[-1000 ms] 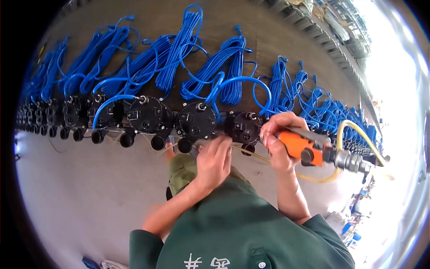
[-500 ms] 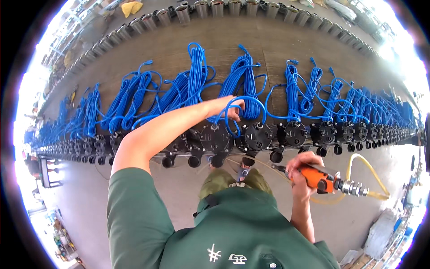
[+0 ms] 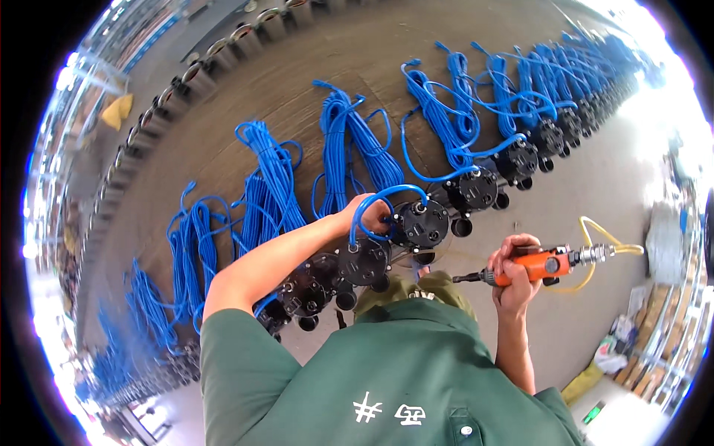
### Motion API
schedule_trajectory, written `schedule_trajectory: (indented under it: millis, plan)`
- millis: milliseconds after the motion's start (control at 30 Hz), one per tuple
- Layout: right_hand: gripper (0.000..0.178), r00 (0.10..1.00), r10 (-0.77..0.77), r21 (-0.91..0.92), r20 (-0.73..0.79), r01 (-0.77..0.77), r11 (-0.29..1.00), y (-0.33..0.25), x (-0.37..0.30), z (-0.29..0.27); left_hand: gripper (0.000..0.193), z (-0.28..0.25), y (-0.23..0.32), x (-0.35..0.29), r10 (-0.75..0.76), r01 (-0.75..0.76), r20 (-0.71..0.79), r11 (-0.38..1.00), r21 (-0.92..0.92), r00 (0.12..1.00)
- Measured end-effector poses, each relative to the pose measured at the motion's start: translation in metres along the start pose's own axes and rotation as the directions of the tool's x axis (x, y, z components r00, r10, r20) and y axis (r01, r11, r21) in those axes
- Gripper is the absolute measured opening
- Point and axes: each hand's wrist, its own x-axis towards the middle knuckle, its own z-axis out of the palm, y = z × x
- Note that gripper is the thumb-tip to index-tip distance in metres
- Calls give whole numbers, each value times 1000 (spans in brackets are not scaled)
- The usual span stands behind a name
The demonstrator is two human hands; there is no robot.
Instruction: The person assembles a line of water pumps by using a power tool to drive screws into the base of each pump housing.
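Note:
My right hand [image 3: 513,296] is wrapped round an orange air screwdriver [image 3: 541,264]. Its dark bit points left, towards the pumps, with its tip apart from them. A yellow air hose [image 3: 591,227] runs from the tool's metal fittings. Beside a black round pump [image 3: 422,224], my left hand [image 3: 375,215] has its fingers curled. A blue cable loop [image 3: 394,189] arches past these fingers, and whatever they grip is hidden. Another black round pump [image 3: 364,262] lies just below that hand. Small screw heads show on the pumps' round ends.
Coiled blue cables [image 3: 364,145] lie across the brown worktop [image 3: 364,63], one bundle after another. Further black pumps [image 3: 476,189] line its near edge. Along the far edge stand several metal cylinders [image 3: 245,37]. Shelving [image 3: 669,349] rises at right.
The whole view has tilted, so the pump row now slants up to the right. The screwdriver has swung nearly level, its bit pointing left. My left hand's fingers have curled in beside the pump.

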Motion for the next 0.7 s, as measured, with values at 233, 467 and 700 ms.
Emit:
schedule_trajectory:
  millis: [233,467,700]
  plan:
    - [36,994,6,4,-109,-5,1000,0,-16,6,18,-41,31,-7,312,-316,-317,948,39,896]
    - [37,989,48,-14,-138,-50,999,8,-23,12,25,-13,-12,1,159,-182,-180,977,-115,971]
    - [38,993,51,-46,-107,-56,997,-1,-18,8,26,-28,-39,-10,-25,23,88,1000,20,996]
